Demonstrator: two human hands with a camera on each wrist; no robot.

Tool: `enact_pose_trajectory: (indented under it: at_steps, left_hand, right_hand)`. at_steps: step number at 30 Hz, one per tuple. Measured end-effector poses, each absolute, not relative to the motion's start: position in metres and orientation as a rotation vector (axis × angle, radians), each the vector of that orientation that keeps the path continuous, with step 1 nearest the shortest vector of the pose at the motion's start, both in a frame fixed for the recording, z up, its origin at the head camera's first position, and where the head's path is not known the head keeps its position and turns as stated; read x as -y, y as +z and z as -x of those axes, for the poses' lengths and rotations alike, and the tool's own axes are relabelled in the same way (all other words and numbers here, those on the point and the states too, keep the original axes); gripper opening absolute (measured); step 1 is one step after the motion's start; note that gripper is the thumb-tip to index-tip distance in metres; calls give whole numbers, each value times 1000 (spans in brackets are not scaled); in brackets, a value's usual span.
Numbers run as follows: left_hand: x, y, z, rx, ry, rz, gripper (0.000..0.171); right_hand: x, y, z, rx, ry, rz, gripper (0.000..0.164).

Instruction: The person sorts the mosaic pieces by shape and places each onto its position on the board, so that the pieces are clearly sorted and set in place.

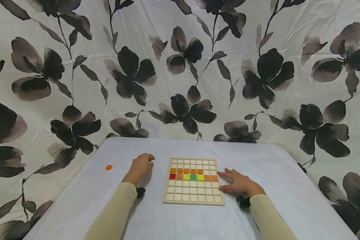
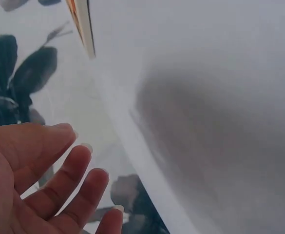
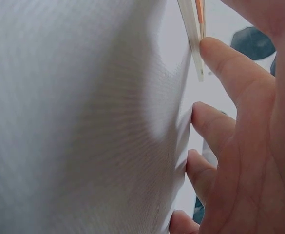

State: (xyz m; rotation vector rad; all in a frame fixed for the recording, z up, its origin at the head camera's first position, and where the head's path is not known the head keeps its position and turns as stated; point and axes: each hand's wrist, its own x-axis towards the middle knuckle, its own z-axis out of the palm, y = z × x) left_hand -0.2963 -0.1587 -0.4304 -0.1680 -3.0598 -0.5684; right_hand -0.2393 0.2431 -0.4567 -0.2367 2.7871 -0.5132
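Observation:
A pale wooden grid board [image 1: 193, 202] lies flat on the table, its cells mostly cream. One row holds coloured squares: red [image 1: 172, 176], orange, yellow, green [image 1: 193, 177], yellow, then two orange. Orange discs [image 1: 186, 171] fill several cells of the row just behind, from the left side. My left hand [image 1: 141, 166] is over the table left of the board, fingers loosely bent with nothing between them. Farther left lies a single orange disc [image 1: 108, 167]. My right hand [image 1: 237, 181] has its fingers spread at the board's right edge; in the right wrist view one fingertip [image 3: 210, 46] touches that edge.
A white cloth covers the table [image 1: 108, 206]. Behind it hangs a white curtain [image 1: 228, 86] with dark flower prints. Dark wrist cameras sit on both wrists, the left one [image 1: 141, 192] and the right one [image 1: 243, 202], below cream sleeves.

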Motion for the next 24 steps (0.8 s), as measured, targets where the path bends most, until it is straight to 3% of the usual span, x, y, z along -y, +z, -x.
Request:
enact_pose_trajectory:
  at_steps: [24]
  left_hand:
    - [237,-431,290,3141,-503,-57,35]
  right_hand:
    - [-243,-454,239,-2779,-509,253,81]
